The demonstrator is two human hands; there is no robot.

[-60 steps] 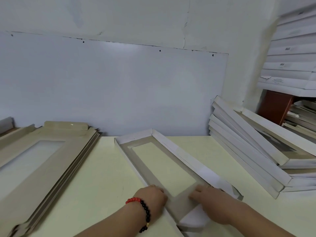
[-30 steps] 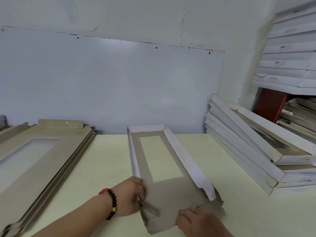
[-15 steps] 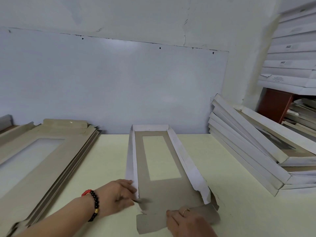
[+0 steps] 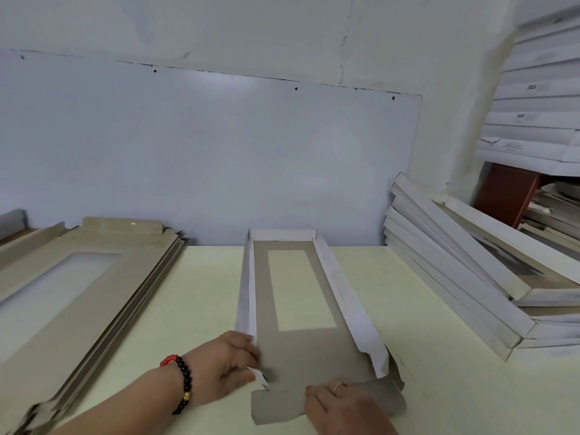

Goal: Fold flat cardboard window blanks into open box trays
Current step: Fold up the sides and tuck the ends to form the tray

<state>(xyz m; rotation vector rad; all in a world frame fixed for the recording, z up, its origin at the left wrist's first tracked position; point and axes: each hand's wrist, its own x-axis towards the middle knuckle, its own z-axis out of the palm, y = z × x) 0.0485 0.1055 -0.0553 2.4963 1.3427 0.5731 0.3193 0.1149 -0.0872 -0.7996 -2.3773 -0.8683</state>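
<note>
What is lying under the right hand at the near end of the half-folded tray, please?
The right hand rests on the tray's unfolded near end flap, lying flat on the table. The flap's part beneath the palm is hidden.

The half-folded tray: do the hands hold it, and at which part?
The left hand pinches the tray at its near left corner flap. The right hand presses the unfolded near end flap flat.
</note>
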